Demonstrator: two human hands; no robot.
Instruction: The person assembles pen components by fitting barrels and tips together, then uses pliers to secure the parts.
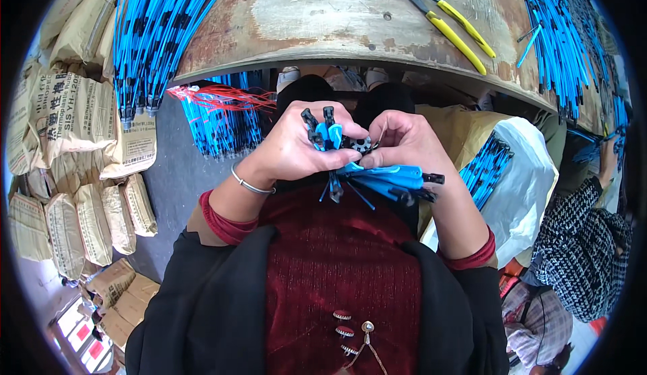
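Observation:
Above my lap, both hands work at a bundle of blue ribs with black joints (387,176), which looks like a folded umbrella frame. My left hand (291,147) is closed round it, with black tips and blue pieces poking up between thumb and fingers. A round, notched black hub (362,145) sits between the two hands. Against that hub my right hand (410,144) is closed in a pinch; a thin wire-like strand shows at its fingertips. More blue ribs fan out below the hands toward the right. The palms hide the middle of the frame.
Yellow-handled pliers (455,41) lie on the worn wooden table (317,11). Blue rib bundles lie at its left (162,31) and right (556,45). More ribs (226,129) with red ties stand below. A white sack (532,179) is beside my right arm; paper sacks (81,119) are left. A co-worker's sleeve (573,213) shows right.

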